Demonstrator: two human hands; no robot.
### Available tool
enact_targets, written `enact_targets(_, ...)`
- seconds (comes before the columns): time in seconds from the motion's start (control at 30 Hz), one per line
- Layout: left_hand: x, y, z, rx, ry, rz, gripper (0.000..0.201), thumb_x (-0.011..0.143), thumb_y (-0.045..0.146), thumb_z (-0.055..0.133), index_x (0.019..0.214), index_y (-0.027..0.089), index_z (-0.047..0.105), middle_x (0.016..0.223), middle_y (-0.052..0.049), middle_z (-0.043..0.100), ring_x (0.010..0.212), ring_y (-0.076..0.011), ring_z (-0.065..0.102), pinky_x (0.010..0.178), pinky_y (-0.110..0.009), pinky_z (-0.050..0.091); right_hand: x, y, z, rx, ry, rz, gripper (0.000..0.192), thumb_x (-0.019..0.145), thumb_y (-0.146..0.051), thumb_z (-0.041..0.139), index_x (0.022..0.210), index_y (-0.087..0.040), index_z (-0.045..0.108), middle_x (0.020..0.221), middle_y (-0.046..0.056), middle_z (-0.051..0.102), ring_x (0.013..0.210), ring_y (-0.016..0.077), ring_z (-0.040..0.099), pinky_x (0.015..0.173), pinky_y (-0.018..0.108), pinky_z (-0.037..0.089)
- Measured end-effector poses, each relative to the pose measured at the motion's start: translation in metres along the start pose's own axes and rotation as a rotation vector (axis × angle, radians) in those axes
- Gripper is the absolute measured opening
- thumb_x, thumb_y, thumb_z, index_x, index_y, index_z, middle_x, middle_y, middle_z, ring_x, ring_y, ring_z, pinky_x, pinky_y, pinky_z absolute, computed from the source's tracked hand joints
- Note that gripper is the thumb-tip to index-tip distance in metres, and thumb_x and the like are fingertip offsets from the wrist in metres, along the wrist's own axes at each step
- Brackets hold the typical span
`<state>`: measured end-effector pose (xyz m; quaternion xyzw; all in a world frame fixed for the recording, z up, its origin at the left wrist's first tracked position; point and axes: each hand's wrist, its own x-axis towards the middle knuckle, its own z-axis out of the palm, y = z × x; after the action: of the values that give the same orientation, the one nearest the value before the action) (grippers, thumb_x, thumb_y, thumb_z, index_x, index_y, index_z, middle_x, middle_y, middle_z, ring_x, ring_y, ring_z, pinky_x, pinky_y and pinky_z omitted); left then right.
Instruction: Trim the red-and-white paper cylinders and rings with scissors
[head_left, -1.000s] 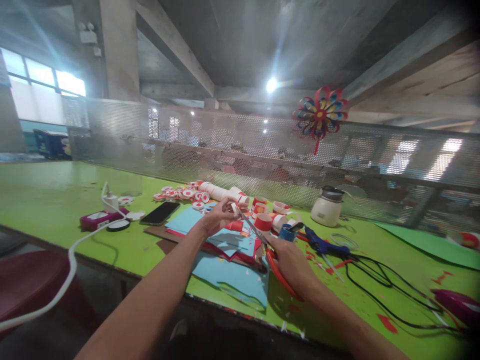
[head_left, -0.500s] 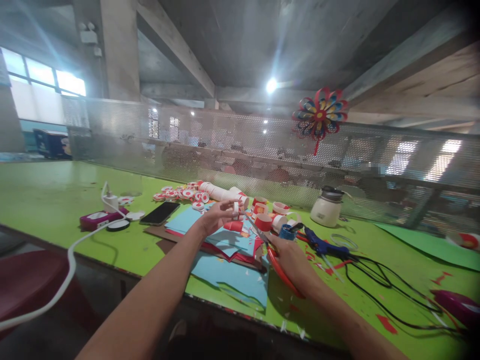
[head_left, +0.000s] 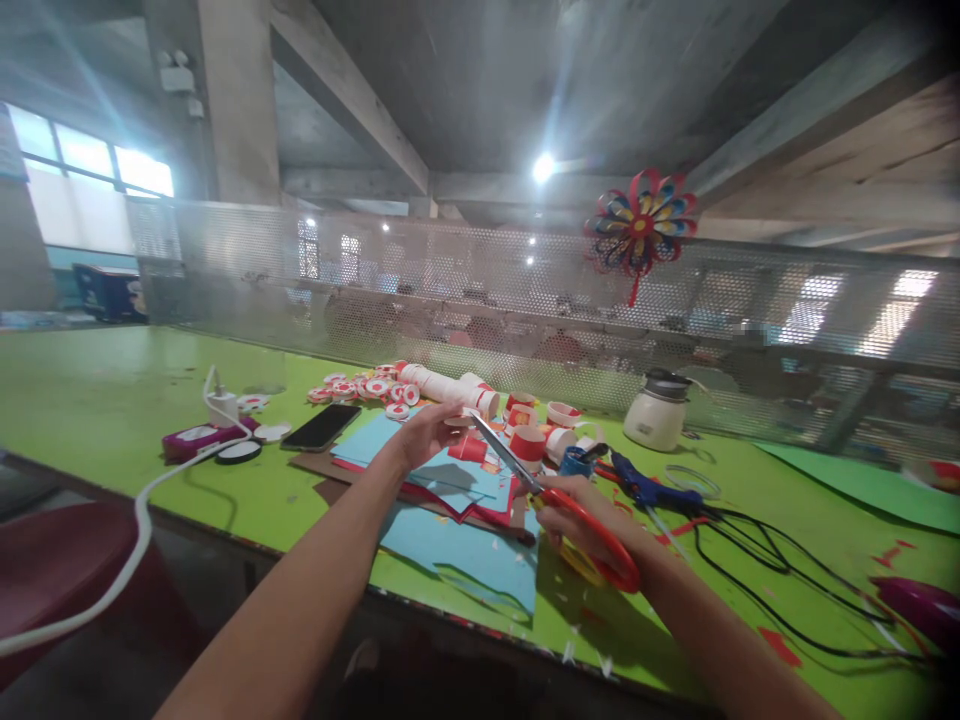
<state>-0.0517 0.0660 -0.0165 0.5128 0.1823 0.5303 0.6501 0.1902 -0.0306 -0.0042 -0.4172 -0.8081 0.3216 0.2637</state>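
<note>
My right hand (head_left: 574,520) grips red-handled scissors (head_left: 592,530) over the green table (head_left: 112,400); their blades (head_left: 499,452) point up and left toward my left hand. My left hand (head_left: 427,432) pinches a small white paper piece (head_left: 466,420) at the blade tips. Under both hands lie blue and red paper sheets (head_left: 457,540). Just beyond stand red-and-white paper rings (head_left: 529,440).
A black phone (head_left: 321,427), a pink power strip (head_left: 196,440) with a white cable and a pile of round red-white discs (head_left: 360,388) lie left. A blue glue gun (head_left: 649,490) with black cords, a white pot (head_left: 656,420) and a mesh fence with a paper pinwheel (head_left: 641,222) are right.
My right hand has swung the scissor handles outward and to the right, so the blades now reach further toward the paper piece. My left hand stays almost in place.
</note>
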Motion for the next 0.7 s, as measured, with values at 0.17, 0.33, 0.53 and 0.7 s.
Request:
enact_targets(0.17, 0.001, -0.002, -0.003, 0.005, 0.021, -0.067, 0.025, 0.074, 0.034, 0.063, 0.078, 0.01, 0.061, 0.07, -0.005, 0.059, 0.058, -0.0109, 0.052, 0.05, -0.021, 0.04, -0.009, -0.01, -0.006, 0.051, -0.09, 0.011, 0.017, 0.074, -0.019, 0.048, 0.062, -0.017, 0.06, 0.054, -0.002, 0.055, 0.052, 0.0109, 0.053, 0.052, 0.02, 0.042)
enact_targets(0.33, -0.002, 0.003, -0.001, 0.043, -0.002, -0.127, 0.027, 0.075, 0.037, 0.061, 0.075, 0.01, 0.061, 0.063, -0.004, 0.059, 0.051, -0.0106, 0.051, 0.048, -0.022, 0.038, -0.013, -0.005, -0.005, 0.241, -0.207, 0.026, 0.029, 0.079, -0.022, 0.045, 0.053, -0.016, 0.058, 0.054, 0.001, 0.058, 0.051, 0.0118, 0.054, 0.052, 0.023, 0.043)
enact_targets(0.53, -0.003, 0.003, 0.0, 0.071, -0.044, -0.123, 0.028, 0.076, 0.038, 0.059, 0.074, 0.01, 0.062, 0.063, -0.005, 0.06, 0.051, -0.0103, 0.05, 0.049, -0.022, 0.037, -0.011, 0.009, 0.002, 0.483, -0.233, 0.086, 0.027, 0.082, -0.028, 0.049, 0.059, -0.016, 0.057, 0.057, 0.0, 0.058, 0.055, 0.0125, 0.056, 0.058, 0.025, 0.045)
enact_targets(0.7, -0.001, 0.001, -0.001, 0.1, -0.023, -0.111, 0.033, 0.075, 0.043, 0.059, 0.073, 0.011, 0.062, 0.061, -0.005, 0.059, 0.051, -0.0104, 0.049, 0.046, -0.022, 0.034, -0.008, 0.006, 0.004, 0.538, -0.252, 0.07, 0.03, 0.083, -0.034, 0.052, 0.06, -0.015, 0.056, 0.056, -0.001, 0.054, 0.053, 0.0111, 0.054, 0.055, 0.023, 0.043)
